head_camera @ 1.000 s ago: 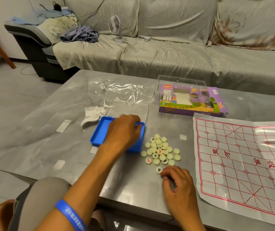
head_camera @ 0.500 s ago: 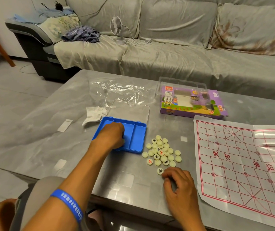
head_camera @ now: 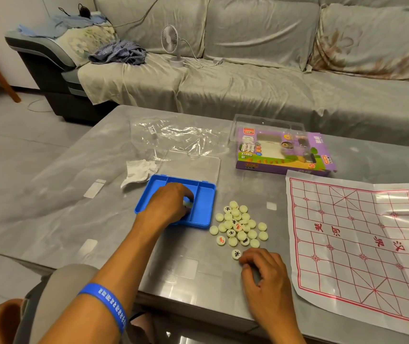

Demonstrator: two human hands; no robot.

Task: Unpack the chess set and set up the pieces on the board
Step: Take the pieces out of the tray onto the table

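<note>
Left hand (head_camera: 167,207) curled round pale piece (head_camera: 188,203) inside blue tray (head_camera: 204,207), centre frame; right hand (head_camera: 264,271) loosely curled, empty, touching piece pile (head_camera: 240,225); board sheet (head_camera: 357,244) right; purple box (head_camera: 282,151), crumpled tissue (head_camera: 137,170) beyond tray

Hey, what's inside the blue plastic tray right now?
The left hand reaches into the blue plastic tray and pinches a pale round chess piece. The tray's right compartment shows bare blue floor. Whatever lies under the hand is covered.

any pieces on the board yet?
No: the board shows only its red grid and characters, while the pieces sit in a pile on the table to its left.
</note>
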